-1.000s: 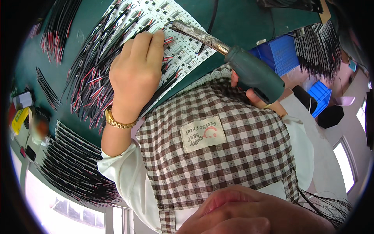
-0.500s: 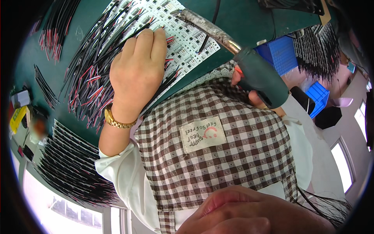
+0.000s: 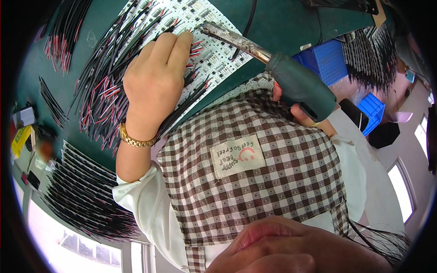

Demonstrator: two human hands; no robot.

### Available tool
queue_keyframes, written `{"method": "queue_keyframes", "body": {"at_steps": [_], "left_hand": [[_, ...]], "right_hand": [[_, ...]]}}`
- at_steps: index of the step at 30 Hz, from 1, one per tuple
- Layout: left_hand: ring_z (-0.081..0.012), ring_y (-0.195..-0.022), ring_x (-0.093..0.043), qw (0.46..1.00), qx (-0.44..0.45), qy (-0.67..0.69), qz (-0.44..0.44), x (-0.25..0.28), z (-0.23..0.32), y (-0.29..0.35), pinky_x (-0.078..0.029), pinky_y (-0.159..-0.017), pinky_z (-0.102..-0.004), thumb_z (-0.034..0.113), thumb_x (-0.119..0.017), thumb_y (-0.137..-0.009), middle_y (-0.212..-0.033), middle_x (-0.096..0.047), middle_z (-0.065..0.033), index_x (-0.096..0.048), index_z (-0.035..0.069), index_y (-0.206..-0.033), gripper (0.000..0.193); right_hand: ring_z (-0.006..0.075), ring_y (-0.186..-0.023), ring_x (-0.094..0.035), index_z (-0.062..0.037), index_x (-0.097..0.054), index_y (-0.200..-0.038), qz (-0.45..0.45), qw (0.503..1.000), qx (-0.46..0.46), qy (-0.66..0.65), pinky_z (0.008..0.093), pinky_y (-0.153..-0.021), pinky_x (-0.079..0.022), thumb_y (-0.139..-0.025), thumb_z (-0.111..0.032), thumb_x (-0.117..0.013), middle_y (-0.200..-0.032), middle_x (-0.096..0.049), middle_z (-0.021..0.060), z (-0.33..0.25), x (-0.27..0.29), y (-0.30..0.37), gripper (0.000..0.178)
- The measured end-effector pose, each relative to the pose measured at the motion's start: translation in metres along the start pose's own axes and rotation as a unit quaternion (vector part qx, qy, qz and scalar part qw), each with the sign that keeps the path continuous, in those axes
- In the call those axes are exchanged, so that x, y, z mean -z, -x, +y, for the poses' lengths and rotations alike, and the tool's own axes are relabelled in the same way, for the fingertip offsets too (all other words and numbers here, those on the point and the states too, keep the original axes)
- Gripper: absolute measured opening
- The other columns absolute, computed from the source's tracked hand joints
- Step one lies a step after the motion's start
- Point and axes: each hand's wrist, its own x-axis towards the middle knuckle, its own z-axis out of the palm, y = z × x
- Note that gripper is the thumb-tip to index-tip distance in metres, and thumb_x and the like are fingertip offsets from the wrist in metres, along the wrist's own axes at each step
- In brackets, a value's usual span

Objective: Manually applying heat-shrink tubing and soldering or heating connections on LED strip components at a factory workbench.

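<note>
While my right hand (image 3: 301,114) grips the iron (image 3: 302,86), its tip over the board (image 3: 219,64), my left hand (image 3: 154,82) rests on the board's wires (image 3: 102,93) with fingers close together; whether it pinches one I can't tell. Those wires trail off left of the board, and a blue bin (image 3: 328,64) sits to its right.

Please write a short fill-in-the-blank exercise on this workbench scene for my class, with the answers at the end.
1. The right hand grips a soldering iron whose handle is dark ____.
2. The left hand is over a white circuit board with many black and red ____.
3. A gold band circles the person's ____ wrist.
4. The checked apron is white and ____.

Missing words: green; wires; left; brown.
</note>
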Motion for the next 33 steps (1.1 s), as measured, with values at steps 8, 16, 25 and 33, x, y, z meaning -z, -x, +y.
{"method": "queue_keyframes", "body": {"at_steps": [8, 16, 25, 33], "left_hand": [[-0.0119, -0.059, -0.051, 0.999, -0.015, 0.026, 0.013, -0.002, 0.005, -0.019, -0.042, -0.050, -0.0246, 0.008, -0.061, -0.070, -0.075, -0.050, 0.0004, -0.064, 0.010, -0.096, 0.026], [-0.0123, -0.060, -0.053, 1.000, -0.013, 0.004, 0.005, 0.001, 0.010, -0.026, -0.043, -0.051, -0.0248, 0.007, -0.060, -0.071, -0.079, -0.054, 0.0008, -0.065, 0.011, -0.097, 0.026], [-0.0160, -0.065, -0.058, 0.997, -0.034, 0.051, 0.042, -0.004, 0.000, -0.022, -0.046, -0.054, -0.0265, 0.006, -0.062, -0.071, -0.089, -0.060, -0.0031, -0.065, 0.007, -0.097, 0.026], [-0.0150, -0.066, -0.057, 0.995, -0.078, 0.044, 0.040, -0.006, -0.005, -0.027, -0.045, -0.053, -0.0260, 0.009, -0.063, -0.070, -0.087, -0.059, -0.0022, -0.064, 0.006, -0.096, 0.025]], "right_hand": [[0.0162, -0.077, -0.049, 0.0021, -0.055, -0.107, -0.013, 0.999, -0.022, 0.025, 0.0290, -0.070, -0.039, -0.083, -0.059, -0.054, -0.085, -0.053, 0.0060, -0.013, 0.015, 0.004, 0.066], [0.0164, -0.075, -0.050, 0.0048, -0.052, -0.110, -0.128, 0.987, -0.074, 0.057, 0.0273, -0.067, -0.040, -0.082, -0.062, -0.055, -0.085, -0.053, 0.0062, -0.036, 0.038, -0.005, 0.073], [0.0151, -0.077, -0.050, 0.0053, -0.050, -0.113, -0.015, 1.000, -0.013, 0.009, 0.0275, -0.069, -0.040, -0.081, -0.060, -0.058, -0.086, -0.053, 0.0060, -0.006, 0.028, 0.016, 0.073], [0.0141, -0.084, -0.052, 0.0017, -0.049, -0.120, 0.006, 0.991, -0.113, -0.070, 0.0282, -0.076, -0.042, -0.081, -0.053, -0.064, -0.096, -0.054, 0.0054, -0.017, 0.021, 0.019, 0.070]]}}
